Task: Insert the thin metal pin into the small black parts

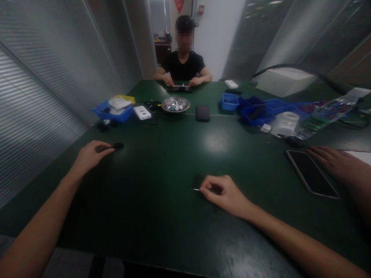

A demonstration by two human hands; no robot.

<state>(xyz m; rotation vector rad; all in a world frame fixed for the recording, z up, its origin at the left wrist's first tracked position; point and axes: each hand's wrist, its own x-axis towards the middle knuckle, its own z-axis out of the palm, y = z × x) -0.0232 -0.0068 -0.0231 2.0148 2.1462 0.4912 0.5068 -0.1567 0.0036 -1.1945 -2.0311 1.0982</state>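
Note:
At the left of the table, my left hand (90, 155) pinches a small black object (118, 146) between thumb and fingertips; its kind is too small to tell. Nearer the middle, my right hand (222, 191) is closed in a pinch on a thin, pale, pin-like piece (196, 189) whose tip sticks out to the left. The rest of that piece is hidden by the fingers. Both hands are low over the dark green tabletop (156, 185), well apart from each other.
A co-worker's hand (337, 160) lies beside a phone (311, 173) at the right. Across the table another person (185, 61) handles a dark flat object. Along the middle stand a blue basket (111, 112), a metal bowl (175, 105), blue bins (230, 102) and a plastic bottle (327, 114).

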